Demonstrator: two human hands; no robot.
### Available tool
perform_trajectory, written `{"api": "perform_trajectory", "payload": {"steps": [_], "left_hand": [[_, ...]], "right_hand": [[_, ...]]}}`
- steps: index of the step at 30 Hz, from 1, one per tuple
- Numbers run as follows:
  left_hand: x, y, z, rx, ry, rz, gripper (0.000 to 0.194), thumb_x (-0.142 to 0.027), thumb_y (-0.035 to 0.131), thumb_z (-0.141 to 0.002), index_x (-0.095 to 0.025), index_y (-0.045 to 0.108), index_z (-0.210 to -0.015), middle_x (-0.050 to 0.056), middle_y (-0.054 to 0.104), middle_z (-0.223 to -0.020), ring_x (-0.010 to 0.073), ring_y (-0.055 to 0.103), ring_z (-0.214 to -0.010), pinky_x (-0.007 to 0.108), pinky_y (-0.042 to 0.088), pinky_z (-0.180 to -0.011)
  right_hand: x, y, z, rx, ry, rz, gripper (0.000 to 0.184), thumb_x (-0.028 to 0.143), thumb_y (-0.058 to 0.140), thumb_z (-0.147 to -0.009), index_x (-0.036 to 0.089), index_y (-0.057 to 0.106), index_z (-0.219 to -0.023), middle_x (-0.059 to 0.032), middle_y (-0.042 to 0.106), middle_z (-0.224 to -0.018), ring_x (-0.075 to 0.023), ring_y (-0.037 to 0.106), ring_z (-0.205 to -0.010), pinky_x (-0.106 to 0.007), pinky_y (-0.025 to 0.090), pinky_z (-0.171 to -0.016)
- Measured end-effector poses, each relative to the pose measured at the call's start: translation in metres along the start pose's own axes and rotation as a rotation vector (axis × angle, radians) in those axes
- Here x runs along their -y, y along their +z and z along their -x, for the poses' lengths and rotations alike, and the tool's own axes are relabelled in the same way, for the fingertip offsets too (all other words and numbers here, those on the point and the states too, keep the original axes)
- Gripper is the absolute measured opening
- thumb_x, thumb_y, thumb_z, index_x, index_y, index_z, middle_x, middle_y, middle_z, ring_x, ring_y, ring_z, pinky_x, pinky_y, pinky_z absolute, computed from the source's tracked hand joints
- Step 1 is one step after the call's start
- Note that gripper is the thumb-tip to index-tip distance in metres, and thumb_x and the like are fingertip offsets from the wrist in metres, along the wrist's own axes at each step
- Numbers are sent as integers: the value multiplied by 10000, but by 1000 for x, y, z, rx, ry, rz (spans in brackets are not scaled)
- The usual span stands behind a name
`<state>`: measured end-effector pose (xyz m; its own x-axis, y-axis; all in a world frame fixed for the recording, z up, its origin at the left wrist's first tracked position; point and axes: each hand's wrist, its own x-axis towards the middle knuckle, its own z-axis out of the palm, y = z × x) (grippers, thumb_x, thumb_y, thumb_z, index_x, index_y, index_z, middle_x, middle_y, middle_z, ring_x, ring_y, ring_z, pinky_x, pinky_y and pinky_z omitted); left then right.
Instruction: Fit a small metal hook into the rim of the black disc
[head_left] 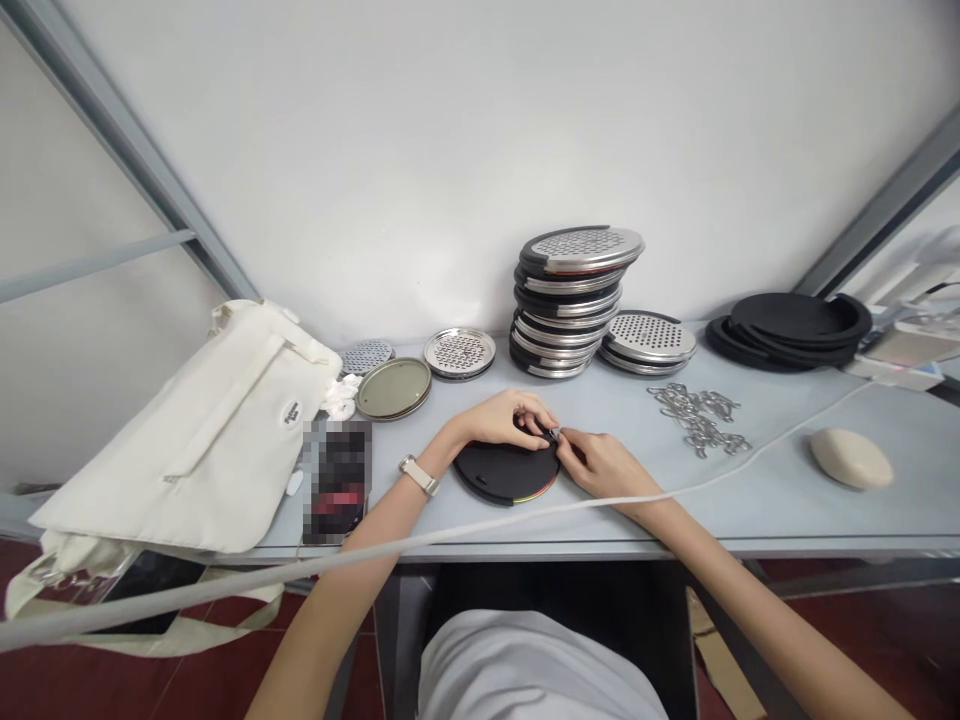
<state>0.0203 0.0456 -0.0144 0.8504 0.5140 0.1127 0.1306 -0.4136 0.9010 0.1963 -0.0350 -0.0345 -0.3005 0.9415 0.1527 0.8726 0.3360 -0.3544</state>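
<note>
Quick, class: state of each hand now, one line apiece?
Left hand: fingers curled over the black disc; grip can't be told.
Right hand: fingertips closed at the disc's edge; anything pinched is too small to identify.

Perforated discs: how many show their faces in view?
4: a disc atop the tall stack, another atop the short stack to its right, one left of the tall stack, one behind the olive disc. More may be hidden in the stacks.

Bright, diffuse light washed the wall [375, 150]; shadow pooled beneath the counter [780, 508]; blocky pixelation masked one dark object [337, 480].
</note>
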Motion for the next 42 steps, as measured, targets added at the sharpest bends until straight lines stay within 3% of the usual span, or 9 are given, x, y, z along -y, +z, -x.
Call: {"api": "perform_trajectory", "payload": {"steps": [16, 28, 31, 42], "left_hand": [[-2, 2, -2, -26, 2, -59, 291, -136, 626, -647, -111, 645, -936, 91, 599, -958, 104, 562, -790, 224, 449, -731], [-1, 1, -1, -64, -30, -118, 345, -220, 645, -633, -121, 608, -962, 10, 575, -710, 86, 543, -701, 200, 419, -667], [-2, 1, 0, -62, -43, -93, 360, -220, 650, -627, -116, 602, -969, 6, 568, -684, 91, 551, -708, 200, 416, -663], [2, 2, -3, -42, -21, -28, 314, -188, 648, -634, -87, 612, -929, 83, 618, -882, 87, 545, -732, 213, 438, -694]], "right_hand": [[-2, 0, 3, -51, 25, -35, 309, 322, 304, -848, 195, 514, -661, -33, 606, -588, -111, 514, -492, -219, 275, -509], [-5, 5, -1, -28, 14, 119, 404, 330, 184, -905, 187, 548, -1008, -69, 675, -785, -162, 605, -605, -249, 294, -545], [-6, 5, -1, -28, 14, 121, 407, 326, 187, -905, 184, 556, -1003, -71, 678, -793, -165, 609, -616, -250, 297, -550], [-2, 0, 1, -4, 14, 85, 340, 324, 241, -885, 194, 551, -827, -45, 645, -698, -138, 570, -575, -241, 265, -534]]}}
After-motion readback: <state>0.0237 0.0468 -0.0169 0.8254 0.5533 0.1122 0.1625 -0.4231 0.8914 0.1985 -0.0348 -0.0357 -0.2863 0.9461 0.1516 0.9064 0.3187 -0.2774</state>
